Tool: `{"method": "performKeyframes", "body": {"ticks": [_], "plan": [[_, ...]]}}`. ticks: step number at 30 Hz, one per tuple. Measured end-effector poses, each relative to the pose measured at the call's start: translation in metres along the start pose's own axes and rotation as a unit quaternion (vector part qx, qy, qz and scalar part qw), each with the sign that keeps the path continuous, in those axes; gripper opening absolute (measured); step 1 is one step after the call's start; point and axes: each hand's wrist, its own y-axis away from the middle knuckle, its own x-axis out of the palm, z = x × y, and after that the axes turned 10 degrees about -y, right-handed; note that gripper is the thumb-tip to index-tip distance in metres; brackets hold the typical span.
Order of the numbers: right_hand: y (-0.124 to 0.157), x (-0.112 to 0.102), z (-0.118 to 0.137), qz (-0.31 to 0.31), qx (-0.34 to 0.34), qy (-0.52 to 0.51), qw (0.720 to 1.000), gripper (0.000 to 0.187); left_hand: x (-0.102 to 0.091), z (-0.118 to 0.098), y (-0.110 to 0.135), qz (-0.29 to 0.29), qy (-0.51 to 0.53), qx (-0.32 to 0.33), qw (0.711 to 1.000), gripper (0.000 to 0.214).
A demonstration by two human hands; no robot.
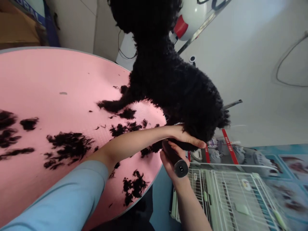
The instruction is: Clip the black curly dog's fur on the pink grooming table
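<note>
A black curly-haired dog stands at the edge of a round pink table; the whole view is tilted sideways. My left hand, on an arm in a light blue sleeve, is closed round the dog's hind end from below. Just under it my right hand grips a black hair clipper, whose head is pressed into the fur and hidden. The clipper's round butt end faces me.
Several tufts of cut black fur lie scattered over the table. A white wire cage stands beyond the table's edge. A white and red device on a metal arm is behind the dog, and cables run along the wall.
</note>
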Motion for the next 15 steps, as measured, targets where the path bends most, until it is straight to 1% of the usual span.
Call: {"method": "performKeyframes", "body": {"ticks": [1,3,4,6,7,8,9,11,13,15], "plan": [[0.004,0.003,0.001,0.009,0.004,-0.012,1.0,0.039,0.0,-0.001,0.001,0.001,-0.001,-0.009,1.0,0.082],[0.01,-0.004,0.009,0.016,-0.005,-0.051,0.999,0.04,0.001,-0.003,0.001,-0.006,0.007,-0.021,1.0,0.082],[0.011,-0.012,0.014,-0.002,-0.027,-0.071,0.997,0.042,0.001,-0.004,0.001,-0.011,0.014,-0.017,1.0,0.082],[0.008,-0.029,0.021,-0.083,-0.091,-0.096,0.988,0.049,0.003,-0.005,-0.001,-0.014,0.027,0.002,1.0,0.079],[0.004,-0.034,0.023,-0.117,-0.112,-0.099,0.982,0.051,0.004,-0.005,-0.001,-0.011,0.031,0.01,0.999,0.077],[0.001,-0.036,0.023,-0.134,-0.118,-0.098,0.979,0.049,0.004,-0.006,-0.002,-0.009,0.032,0.012,0.999,0.075],[-0.003,-0.035,0.022,-0.129,-0.105,-0.097,0.981,0.045,0.004,-0.006,-0.002,-0.011,0.03,0.009,0.999,0.073],[-0.007,-0.025,0.018,-0.094,-0.058,-0.112,0.988,0.035,0.004,-0.006,-0.002,-0.024,0.021,-0.005,0.999,0.07],[-0.007,-0.014,0.015,-0.088,-0.023,-0.13,0.987,0.035,0.004,-0.006,-0.002,-0.035,0.011,-0.016,0.999,0.068],[-0.003,-0.012,0.016,-0.091,-0.001,-0.134,0.987,0.039,0.005,-0.006,-0.002,-0.028,0.008,-0.021,0.999,0.065]]}}
